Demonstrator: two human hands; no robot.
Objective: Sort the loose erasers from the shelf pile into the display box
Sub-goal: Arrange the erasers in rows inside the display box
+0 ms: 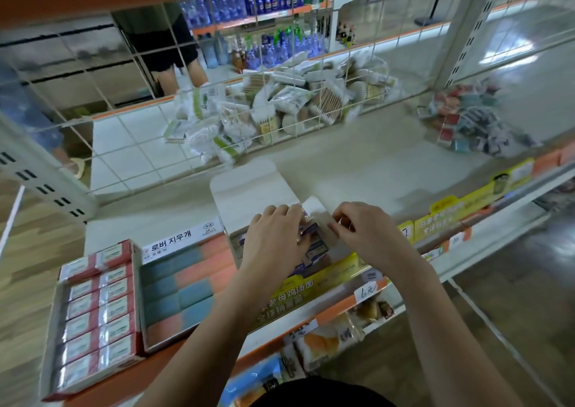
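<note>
step: lining erasers point(311, 235) in display box point(249, 195) at shelf front edge | left hand point(277, 235) fingers flat, pressing | right hand point(361, 229) fingers pinching box flap | tip: keeping rows snug

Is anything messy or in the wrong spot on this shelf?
Yes. A heap of loose erasers lies jumbled at the shelf's far right, while the red box and teal-and-pink box hold neat rows. Packets of cotton swabs are also piled untidily behind the wire grid.

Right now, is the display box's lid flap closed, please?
No, the display box has its lid flap standing open behind both hands.
</note>
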